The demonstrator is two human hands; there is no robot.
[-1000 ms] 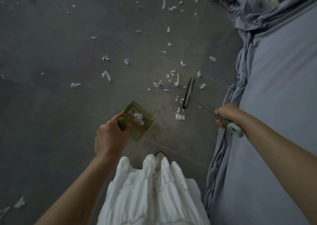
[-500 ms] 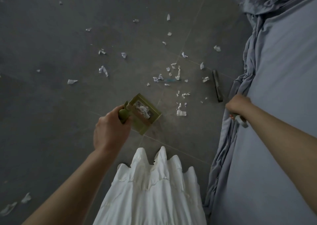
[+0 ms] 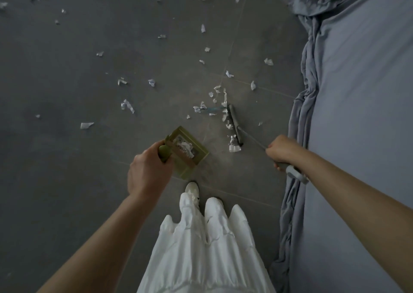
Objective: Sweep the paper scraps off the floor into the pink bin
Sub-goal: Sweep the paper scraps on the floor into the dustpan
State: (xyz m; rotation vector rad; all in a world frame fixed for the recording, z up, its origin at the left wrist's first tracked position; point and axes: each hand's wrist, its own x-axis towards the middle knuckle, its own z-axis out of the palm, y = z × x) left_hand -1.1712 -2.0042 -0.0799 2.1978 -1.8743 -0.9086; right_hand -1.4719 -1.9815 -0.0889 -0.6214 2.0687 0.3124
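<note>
Left hand: we see it (image 3: 148,172) curled round the green handle of the dustpan (image 3: 186,151), holding it low over the floor, much as half a second ago.
Right hand: it (image 3: 282,149) grips the grey broom handle (image 3: 292,172); half a second ago it sat further right, by the sheet, and has since swung in toward the middle.
Hands: well apart, each clamped on its own tool.
Dustpan: olive green, tilted, with white scraps already lying in it; its place has hardly changed.
Broom head: dark and narrow (image 3: 234,125), on the floor; earlier it lay out near the sheet, now it is further left, pressed against a row of scraps.
Scraps at the broom: a white pile (image 3: 233,145) touching the head's near end, between broom and dustpan, gathered closer than before.
Loose scraps: we count many (image 3: 127,106) strewn over the floor beyond and to the left, apparently unmoved.
Floor: dark grey tiles (image 3: 67,181).
Pink bin: we cannot find it in view.
Sheet: blue-grey cloth (image 3: 357,113) bunched along the right.
Person: white skirt (image 3: 205,248), one white shoe (image 3: 192,191) showing.
</note>
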